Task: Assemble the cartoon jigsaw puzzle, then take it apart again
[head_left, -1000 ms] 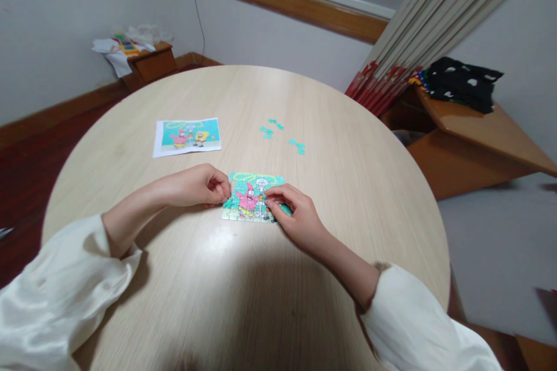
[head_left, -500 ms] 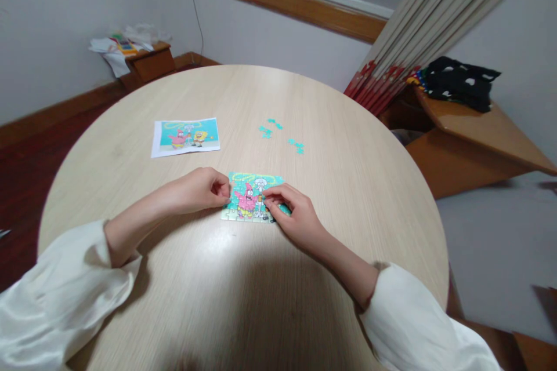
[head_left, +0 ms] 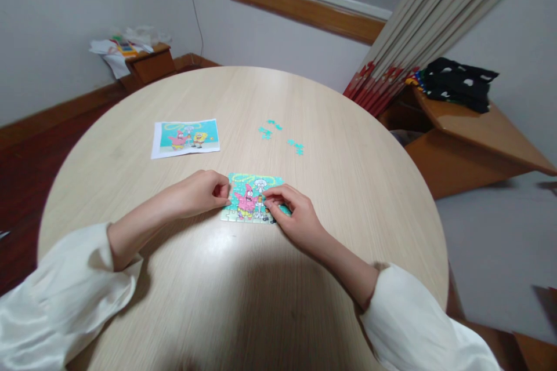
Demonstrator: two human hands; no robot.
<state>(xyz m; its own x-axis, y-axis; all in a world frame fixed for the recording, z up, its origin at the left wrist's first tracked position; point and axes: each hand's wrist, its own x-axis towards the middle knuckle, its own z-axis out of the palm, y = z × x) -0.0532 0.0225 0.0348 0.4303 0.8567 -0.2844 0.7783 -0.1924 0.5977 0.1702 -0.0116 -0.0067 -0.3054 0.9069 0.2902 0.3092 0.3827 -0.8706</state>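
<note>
A partly joined jigsaw puzzle (head_left: pixel 246 200) with a pink starfish and a pale long-faced figure lies flat on the table in front of me. My left hand (head_left: pixel 208 191) is closed, its thumb and fingertips at the puzzle's left edge. Over the puzzle's right part is my right hand (head_left: pixel 292 208), thumb and index finger pinched close together by the pale figure. It covers much of that side, and whatever lies between its fingertips is hidden. Farther back lie loose turquoise puzzle pieces, in one group (head_left: pixel 265 132) and another (head_left: pixel 296 146) to its right.
A printed picture sheet (head_left: pixel 187 138) with the same cartoon figures lies at the back left of the round wooden table (head_left: pixel 348 185). Beyond the table stand a small cabinet with papers (head_left: pixel 148 64) and a wooden shelf (head_left: pixel 461 122) bearing dark cloth (head_left: pixel 459 82). A curtain (head_left: pixel 404 35) hangs beside the window.
My left hand has shifted very slightly at the puzzle's left edge. The right hand, the puzzle and the loose pieces look the same.
</note>
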